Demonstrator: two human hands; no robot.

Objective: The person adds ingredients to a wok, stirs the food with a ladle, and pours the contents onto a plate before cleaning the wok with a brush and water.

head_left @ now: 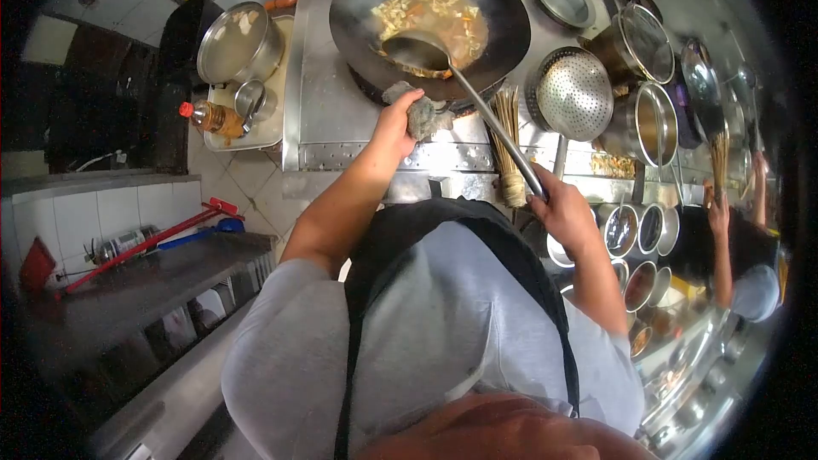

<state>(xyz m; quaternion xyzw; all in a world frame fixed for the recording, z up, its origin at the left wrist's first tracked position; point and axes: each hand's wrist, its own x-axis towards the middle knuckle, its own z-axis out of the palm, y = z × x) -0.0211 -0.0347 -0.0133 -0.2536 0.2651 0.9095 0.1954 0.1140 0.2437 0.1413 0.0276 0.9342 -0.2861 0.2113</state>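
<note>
A large dark wok [354,21] on the steel stove holds food pieces in brownish liquid [464,30], with faint steam above. My left hand [400,123] is closed on a grey cloth [426,117] at the wok's near edge. The handle of a long metal ladle [490,115] is gripped in my right hand [558,209]. Its bowl [415,51] rests in the near part of the food. Between the wok and my right hand lies a bamboo brush [509,149].
A perforated strainer [575,94] and metal pots [654,123] stand right of the wok. At the left, a tray [274,132] bears a pot [240,43] and a red-capped bottle [213,118]. Several small containers sit lower right. Another person's arm [722,247] shows at far right.
</note>
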